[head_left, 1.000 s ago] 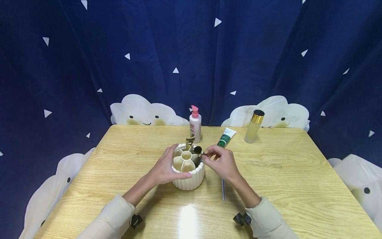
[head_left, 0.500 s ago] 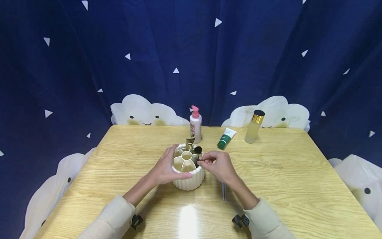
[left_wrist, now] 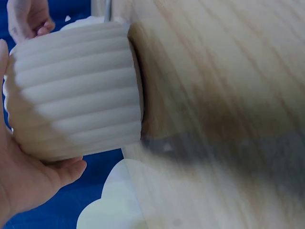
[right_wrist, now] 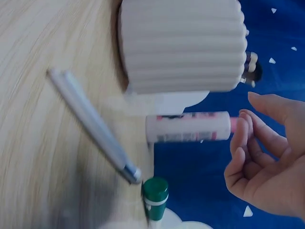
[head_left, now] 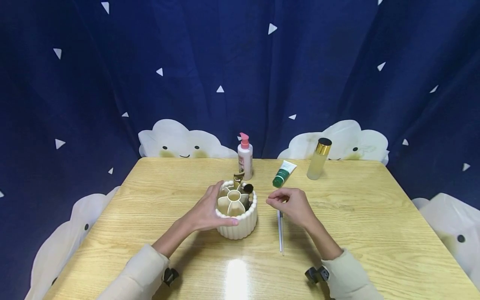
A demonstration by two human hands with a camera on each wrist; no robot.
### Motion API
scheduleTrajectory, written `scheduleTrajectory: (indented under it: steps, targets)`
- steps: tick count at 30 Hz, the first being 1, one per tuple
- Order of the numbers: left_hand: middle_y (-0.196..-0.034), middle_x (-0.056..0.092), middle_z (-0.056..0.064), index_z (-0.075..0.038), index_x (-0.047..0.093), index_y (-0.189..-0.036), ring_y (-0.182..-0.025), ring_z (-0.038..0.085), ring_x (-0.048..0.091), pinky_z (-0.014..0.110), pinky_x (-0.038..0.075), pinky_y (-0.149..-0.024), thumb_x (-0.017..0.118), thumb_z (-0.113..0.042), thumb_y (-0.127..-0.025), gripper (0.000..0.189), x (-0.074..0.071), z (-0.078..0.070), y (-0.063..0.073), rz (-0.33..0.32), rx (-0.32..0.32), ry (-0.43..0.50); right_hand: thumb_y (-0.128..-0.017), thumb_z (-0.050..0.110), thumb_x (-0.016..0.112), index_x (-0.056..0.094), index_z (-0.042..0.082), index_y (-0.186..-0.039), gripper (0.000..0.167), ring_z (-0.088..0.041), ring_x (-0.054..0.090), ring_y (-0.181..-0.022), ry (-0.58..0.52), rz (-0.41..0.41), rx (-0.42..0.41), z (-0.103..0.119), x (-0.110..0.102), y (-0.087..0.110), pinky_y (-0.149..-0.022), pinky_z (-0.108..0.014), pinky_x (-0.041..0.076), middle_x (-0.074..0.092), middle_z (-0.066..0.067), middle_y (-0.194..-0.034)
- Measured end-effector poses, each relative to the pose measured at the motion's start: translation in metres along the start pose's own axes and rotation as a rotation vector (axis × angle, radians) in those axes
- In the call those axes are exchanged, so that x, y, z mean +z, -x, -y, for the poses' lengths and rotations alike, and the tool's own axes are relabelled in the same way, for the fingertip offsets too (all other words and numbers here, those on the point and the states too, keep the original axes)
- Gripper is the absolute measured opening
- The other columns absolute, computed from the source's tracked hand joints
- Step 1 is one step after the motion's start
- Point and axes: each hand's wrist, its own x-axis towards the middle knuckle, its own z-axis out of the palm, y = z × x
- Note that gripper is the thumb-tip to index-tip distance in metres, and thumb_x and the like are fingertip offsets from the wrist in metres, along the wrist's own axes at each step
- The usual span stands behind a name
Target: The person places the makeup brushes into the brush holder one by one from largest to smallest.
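A cream, ribbed round organizer [head_left: 237, 227] with petal-like compartments stands upright on the table. My left hand [head_left: 205, 212] grips its left side, with the thumb across the front and the fingers round the back. A gold item [head_left: 238, 180] and a black-topped item [head_left: 248, 188] poke out of its rear and right compartments. To the organizer's right hovers my right hand [head_left: 291, 206], fingers loosely bent and nothing held; the right wrist view shows a gap between thumb and forefinger. Beneath it lie slim makeup brushes [head_left: 280, 235], their upper ends partly hidden by the hand.
Behind the organizer stands a white bottle with a pink pump [head_left: 245, 157]. A green and white tube [head_left: 284, 173] is beyond the right hand, with a gold-collared, black-capped bottle [head_left: 319, 159] farther right. The wooden table [head_left: 375, 216] ends at a blue curtain [head_left: 240, 62].
My right hand has let go of a small item in the organizer's right compartment and moved right, away from the rim. My left hand keeps its grip on the organizer.
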Motion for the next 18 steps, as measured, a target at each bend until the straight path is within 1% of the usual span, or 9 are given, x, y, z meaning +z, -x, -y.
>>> scheduleTrajectory:
  steps: [5,8,14,18]
  targets:
    - [-0.154,0.024,0.017,-0.012,0.005,-0.154,-0.137,0.034,0.035,0.053,0.034,-0.109,0.07,-0.07,-0.065,0.124,-0.004,0.002,0.001,0.051,0.03,-0.036,-0.082,0.015,0.072,0.072,0.004,-0.091,0.015,-0.01,0.058,-0.07,0.052,0.082,0.061,-0.018,-0.011,-0.003,-0.061,-0.021,0.049,0.068,-0.004,-0.079]
    - [-0.155,0.021,0.018,-0.011,0.003,-0.153,-0.139,0.036,0.032,0.054,0.033,-0.11,0.068,-0.07,-0.069,0.122,-0.006,0.002,0.001,0.066,0.04,-0.038,-0.082,0.014,0.071,0.071,0.002,-0.091,0.015,-0.011,0.056,-0.068,0.089,0.121,0.114,-0.027,-0.016,-0.005,-0.059,-0.022,0.046,0.068,-0.005,-0.079]
    - [-0.157,0.018,0.018,-0.012,0.002,-0.154,-0.141,0.035,0.028,0.055,0.03,-0.111,0.067,-0.072,-0.067,0.124,-0.007,0.0,0.002,0.076,0.006,-0.033,-0.08,0.011,0.072,0.07,0.0,-0.087,0.014,-0.011,0.053,-0.065,0.167,0.141,0.229,-0.047,-0.014,-0.006,-0.052,-0.022,0.043,0.065,-0.005,-0.075]
    - [-0.157,0.018,0.017,-0.013,0.002,-0.154,-0.141,0.035,0.027,0.055,0.03,-0.111,0.068,-0.072,-0.066,0.125,-0.008,0.0,0.002,0.081,-0.009,-0.032,-0.077,0.012,0.075,0.069,0.001,-0.084,0.014,-0.01,0.053,-0.062,0.203,0.167,0.258,-0.057,-0.013,-0.01,-0.052,-0.022,0.044,0.064,-0.003,-0.072]
